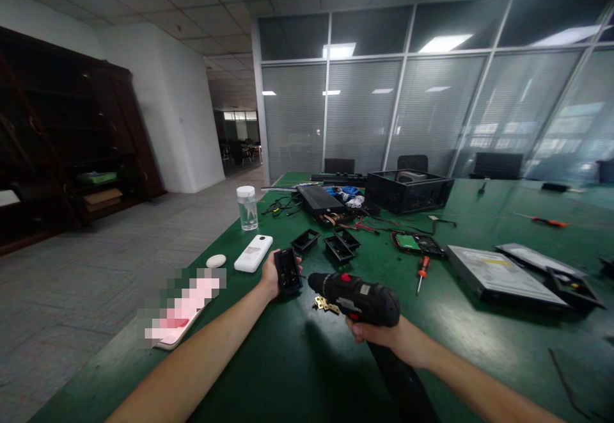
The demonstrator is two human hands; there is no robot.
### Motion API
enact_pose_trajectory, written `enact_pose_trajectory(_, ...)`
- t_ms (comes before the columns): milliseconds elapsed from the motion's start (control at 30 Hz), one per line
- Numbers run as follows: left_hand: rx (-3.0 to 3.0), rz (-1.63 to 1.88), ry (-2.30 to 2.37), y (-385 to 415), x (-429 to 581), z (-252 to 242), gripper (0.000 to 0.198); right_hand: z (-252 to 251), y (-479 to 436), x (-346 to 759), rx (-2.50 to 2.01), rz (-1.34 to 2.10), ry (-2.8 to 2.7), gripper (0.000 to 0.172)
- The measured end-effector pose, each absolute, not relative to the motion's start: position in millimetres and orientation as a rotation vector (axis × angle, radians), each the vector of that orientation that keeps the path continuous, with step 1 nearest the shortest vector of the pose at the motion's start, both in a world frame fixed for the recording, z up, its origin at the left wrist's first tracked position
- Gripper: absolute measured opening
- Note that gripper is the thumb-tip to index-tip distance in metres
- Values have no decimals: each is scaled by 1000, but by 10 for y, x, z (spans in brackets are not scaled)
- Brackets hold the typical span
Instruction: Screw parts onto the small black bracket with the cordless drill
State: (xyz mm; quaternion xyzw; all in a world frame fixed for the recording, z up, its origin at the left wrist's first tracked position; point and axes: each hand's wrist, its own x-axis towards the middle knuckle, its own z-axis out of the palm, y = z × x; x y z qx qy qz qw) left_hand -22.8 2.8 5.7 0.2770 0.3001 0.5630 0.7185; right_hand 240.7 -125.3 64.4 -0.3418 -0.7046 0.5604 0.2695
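Observation:
My left hand (270, 276) is closed round a small black plastic box (288, 272), its hollow side with metal bits inside facing up. A black cordless drill (357, 296) with red marks is in my right hand (371, 332), fingers wrapped round its handle. The drill's tip points left at the right edge of the box; whether the bit touches it I cannot tell. Beneath the drill lie several small brass-coloured brackets (327, 304). Beyond my left hand rest similar black frames, one frame (306, 240) alone and another frame (339, 249) in a pair.
On the green table (288, 372) are a white power bank (253, 253), a jar (247, 208), an orange screwdriver (423, 274), a silver drive (503, 277) and a circuit board (416, 244). A black computer case (409, 192) and cables stand farther back. A blurred-out phone-like object (185, 317) lies left.

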Motion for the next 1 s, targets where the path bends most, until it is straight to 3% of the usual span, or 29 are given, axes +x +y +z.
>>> enact_pose_trajectory(1000, 637, 1261, 671, 56, -237, 14, 46, 658, -1260, 2410, -858, 1504, -1895, 23)
